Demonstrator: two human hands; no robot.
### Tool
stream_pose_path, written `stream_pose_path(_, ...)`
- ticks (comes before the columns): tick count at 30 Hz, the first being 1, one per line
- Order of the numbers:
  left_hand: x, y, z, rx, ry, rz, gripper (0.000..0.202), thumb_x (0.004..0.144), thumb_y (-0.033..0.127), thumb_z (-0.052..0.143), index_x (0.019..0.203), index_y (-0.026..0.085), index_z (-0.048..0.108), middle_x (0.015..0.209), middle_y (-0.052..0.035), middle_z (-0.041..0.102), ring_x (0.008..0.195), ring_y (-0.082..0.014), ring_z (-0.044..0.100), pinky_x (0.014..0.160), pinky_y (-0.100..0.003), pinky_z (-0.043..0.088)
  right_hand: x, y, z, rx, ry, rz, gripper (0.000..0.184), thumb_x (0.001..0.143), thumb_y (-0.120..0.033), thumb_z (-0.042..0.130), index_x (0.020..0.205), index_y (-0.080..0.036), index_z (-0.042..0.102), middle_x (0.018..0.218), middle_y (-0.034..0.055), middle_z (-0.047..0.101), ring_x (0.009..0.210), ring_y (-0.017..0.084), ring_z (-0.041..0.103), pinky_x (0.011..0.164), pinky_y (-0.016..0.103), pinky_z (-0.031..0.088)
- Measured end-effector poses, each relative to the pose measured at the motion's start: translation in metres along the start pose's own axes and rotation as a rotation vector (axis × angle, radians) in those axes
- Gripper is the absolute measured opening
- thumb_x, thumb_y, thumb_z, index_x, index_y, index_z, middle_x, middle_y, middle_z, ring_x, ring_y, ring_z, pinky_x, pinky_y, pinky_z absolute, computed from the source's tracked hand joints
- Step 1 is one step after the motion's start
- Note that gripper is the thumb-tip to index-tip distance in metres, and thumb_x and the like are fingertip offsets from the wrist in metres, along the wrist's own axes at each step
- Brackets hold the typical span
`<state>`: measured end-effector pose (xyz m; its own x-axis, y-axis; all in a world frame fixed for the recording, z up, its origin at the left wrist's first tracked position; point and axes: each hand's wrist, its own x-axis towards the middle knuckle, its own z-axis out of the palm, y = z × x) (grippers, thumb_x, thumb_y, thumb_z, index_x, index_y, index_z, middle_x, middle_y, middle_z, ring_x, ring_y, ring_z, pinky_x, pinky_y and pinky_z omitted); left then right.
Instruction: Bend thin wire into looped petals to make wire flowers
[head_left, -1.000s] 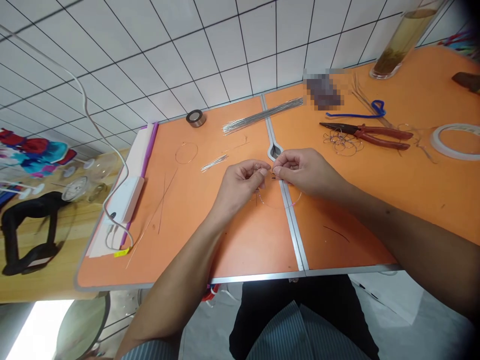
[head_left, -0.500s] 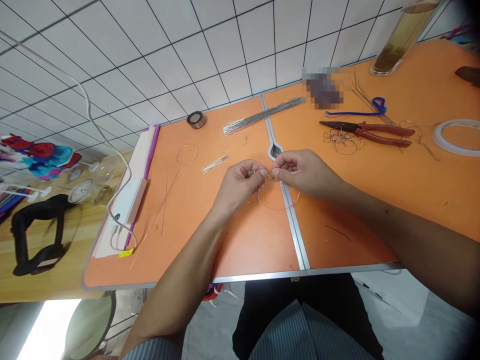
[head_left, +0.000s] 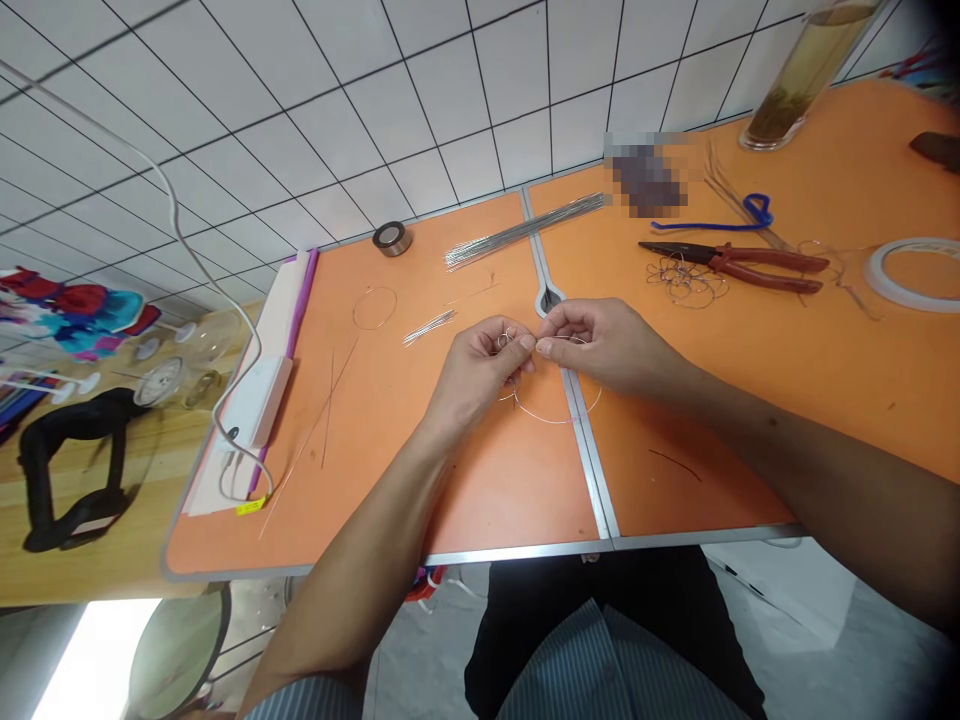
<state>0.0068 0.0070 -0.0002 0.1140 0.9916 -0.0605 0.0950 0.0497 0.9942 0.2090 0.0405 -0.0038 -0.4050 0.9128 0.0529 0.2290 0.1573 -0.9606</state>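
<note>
My left hand [head_left: 480, 375] and my right hand [head_left: 600, 345] meet over the middle seam of the orange table [head_left: 465, 470]. Both pinch a thin wire loop [head_left: 559, 415] whose lower arc hangs just above the tabletop. The fingertips of the two hands nearly touch at the loop's top, where the wire shows small coils by my left thumb. Fingers of both hands are closed in a pinch.
Red-handled pliers [head_left: 750, 268] and a tangle of wire rings [head_left: 686, 280] lie at the right. A bundle of straight wires [head_left: 525, 230], a small tape roll [head_left: 392, 238], a wire ring [head_left: 374, 307], loose wires [head_left: 326, 410] and a white power adapter [head_left: 251, 400] lie left; a tape ring [head_left: 911, 272] far right.
My hands have drawn slightly closer together at the top of the loop. The loop's lower arc now hangs a little wider and lower.
</note>
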Motion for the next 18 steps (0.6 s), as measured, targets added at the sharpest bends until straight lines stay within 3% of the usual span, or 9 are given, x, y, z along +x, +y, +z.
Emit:
stream_pose_path(7, -0.005, 0.008, -0.001, 0.06, -0.055, -0.01, 0.029, 0.099, 0.042, 0.079, 0.085, 0.019, 0.07, 0.079, -0.0039, 0.075, 0.061, -0.0107, 0.062, 0.06, -0.024, 0.05, 0.002, 0.003, 0.001, 0.025, -0.03, 0.061, 0.012, 0.081, -0.027, 0.082, 0.081, -0.022, 0.072, 0.07, 0.0004, 0.068, 0.064, 0.016, 0.056, 0.058, 0.031, 0.038)
stream_pose_path(13, -0.008, 0.011, 0.003, 0.111, -0.043, 0.036, 0.022, 0.106, 0.034, 0.069, 0.089, 0.02, 0.064, 0.079, -0.0032, 0.076, 0.061, -0.0116, 0.067, 0.059, -0.024, 0.054, 0.002, 0.004, 0.004, 0.063, -0.033, 0.043, 0.009, 0.08, -0.025, 0.082, 0.08, -0.021, 0.073, 0.076, 0.0022, 0.073, 0.073, 0.018, 0.064, 0.066, 0.032, 0.045)
stream_pose_path(18, -0.007, 0.01, 0.001, 0.11, -0.076, 0.024, 0.025, 0.107, 0.038, 0.071, 0.09, 0.021, 0.063, 0.078, -0.0041, 0.078, 0.058, -0.0118, 0.068, 0.058, -0.025, 0.055, 0.003, 0.007, 0.005, 0.08, -0.04, 0.05, 0.009, 0.079, -0.025, 0.082, 0.08, -0.022, 0.073, 0.076, 0.0018, 0.074, 0.073, 0.018, 0.065, 0.067, 0.032, 0.047)
